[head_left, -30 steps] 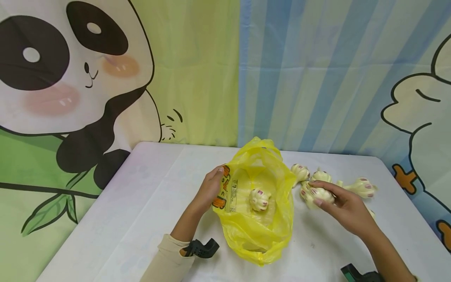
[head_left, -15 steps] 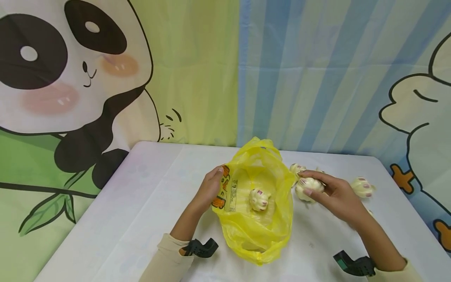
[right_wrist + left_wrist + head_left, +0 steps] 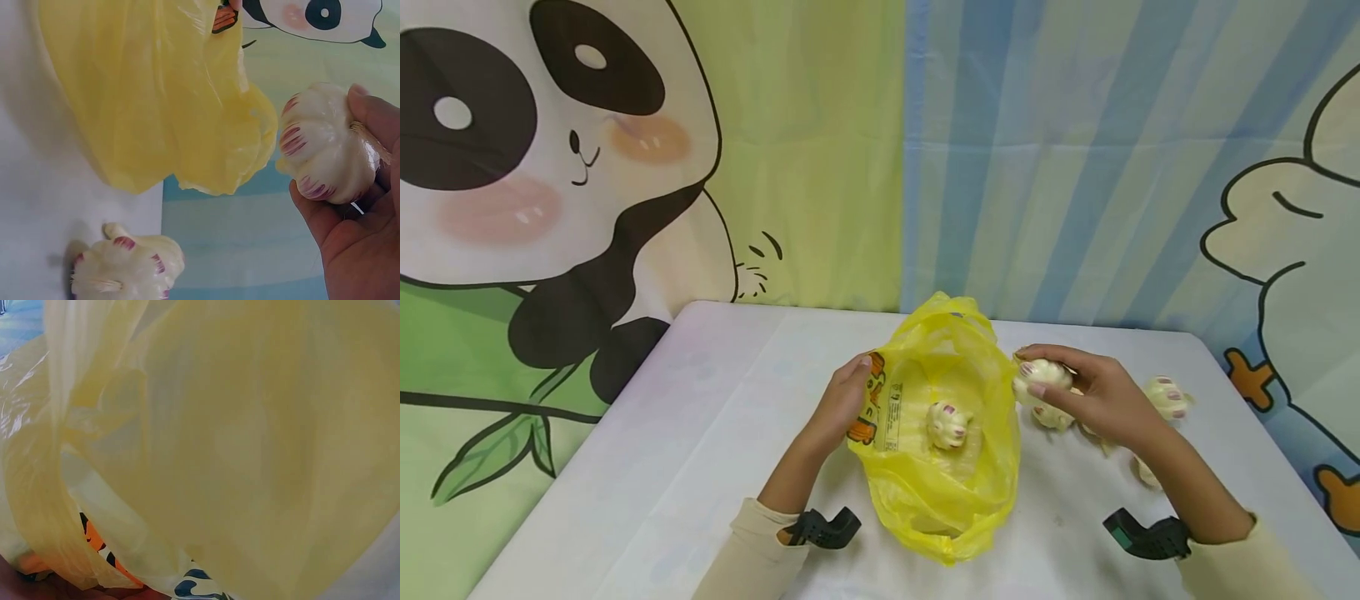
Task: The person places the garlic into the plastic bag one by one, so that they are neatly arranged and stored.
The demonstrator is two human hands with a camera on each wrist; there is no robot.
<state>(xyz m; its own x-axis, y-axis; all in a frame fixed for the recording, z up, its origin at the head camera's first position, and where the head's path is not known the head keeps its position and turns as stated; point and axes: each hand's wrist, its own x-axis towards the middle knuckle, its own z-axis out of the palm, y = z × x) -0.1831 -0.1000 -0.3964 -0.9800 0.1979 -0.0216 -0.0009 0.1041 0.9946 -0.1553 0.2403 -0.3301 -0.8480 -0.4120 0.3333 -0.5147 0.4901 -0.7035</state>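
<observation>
A yellow plastic bag stands on the table with its mouth spread wide, and one garlic bulb lies inside it. My left hand pinches the bag's left rim, thumb on the inner side beside the orange print. In my right hand a white garlic bulb with purple streaks is held between thumb and fingers, close to the bag's right rim. Under that hand another bulb rests on the table. The left wrist view is nearly filled by the bag's yellow plastic.
More garlic bulbs lie to the right, one at the far side and one partly hidden by the right forearm. The white table ends at a printed curtain behind.
My right hand has moved left with the garlic bulb, from the group of bulbs up to the bag's right rim. The left hand keeps its hold on the bag.
</observation>
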